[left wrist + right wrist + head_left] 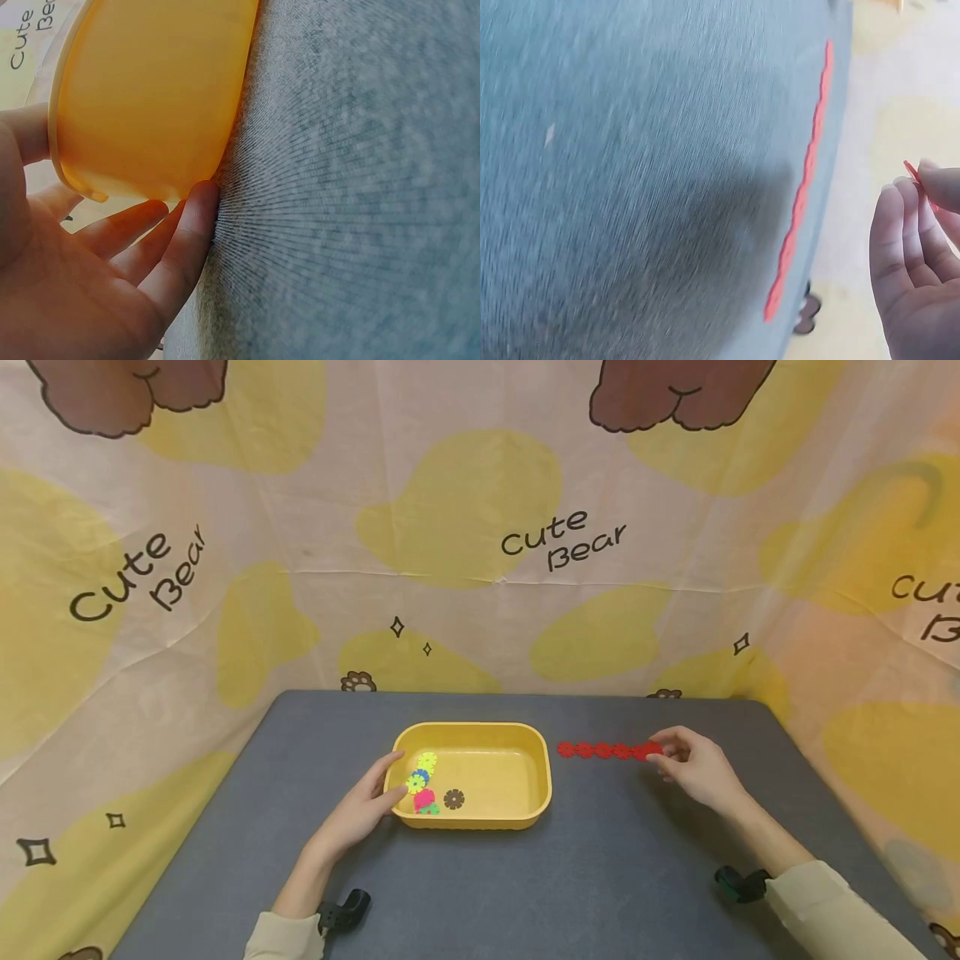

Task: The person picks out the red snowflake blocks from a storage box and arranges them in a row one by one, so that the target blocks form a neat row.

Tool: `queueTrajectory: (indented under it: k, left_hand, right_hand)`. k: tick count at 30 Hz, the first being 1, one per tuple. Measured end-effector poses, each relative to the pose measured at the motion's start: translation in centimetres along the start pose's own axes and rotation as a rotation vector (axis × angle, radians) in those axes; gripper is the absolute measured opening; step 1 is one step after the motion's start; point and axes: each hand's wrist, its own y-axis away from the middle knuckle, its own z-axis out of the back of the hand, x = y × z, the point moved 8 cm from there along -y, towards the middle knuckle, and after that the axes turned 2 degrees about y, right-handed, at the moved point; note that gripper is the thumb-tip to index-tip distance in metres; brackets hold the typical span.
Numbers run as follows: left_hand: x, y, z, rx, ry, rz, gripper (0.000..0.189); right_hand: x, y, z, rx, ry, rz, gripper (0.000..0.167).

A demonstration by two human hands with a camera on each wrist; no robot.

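A yellow plastic bin (480, 821) stands on the table, and my left hand (363, 802) grips its left end. The thumb lies over the rim, while the fingers rest against the outside wall (150, 97). Inside the bin, toward its left side, lie several notched plastic discs: yellow, blue, pink, green, and a brown disc (453, 799). To the right of the bin, red notched discs (603, 750) form a straight row. Over the right end of that row, my right hand (693, 768) pinches one red disc (910, 169) between thumb and fingertips, raised off the table.
The grey table (525, 893) meets a patterned cloth backdrop (450, 543) at its back and sides. Dark wrist straps (347, 910) sit on both wrists, close above the tabletop.
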Motion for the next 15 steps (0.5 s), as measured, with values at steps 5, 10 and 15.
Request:
queueTrajectory:
  k: [5, 10, 15]
  left_hand:
    - [0.1, 0.0, 0.1, -0.004, -0.003, -0.005, 0.064]
    - [0.1, 0.0, 0.1, -0.005, -0.002, -0.009, 0.064]
    - [0.1, 0.0, 0.0, -0.007, -0.011, -0.007, 0.064]
  right_hand:
    - [-2.1, -0.3, 1.3, -0.032, 0.006, -0.046, 0.036]
    - [-4.4, -0.5, 2.3, -0.059, -0.005, -0.086, 0.036]
    - [-6.6, -0.7, 3.0, -0.060, 0.013, -0.125, 0.038]
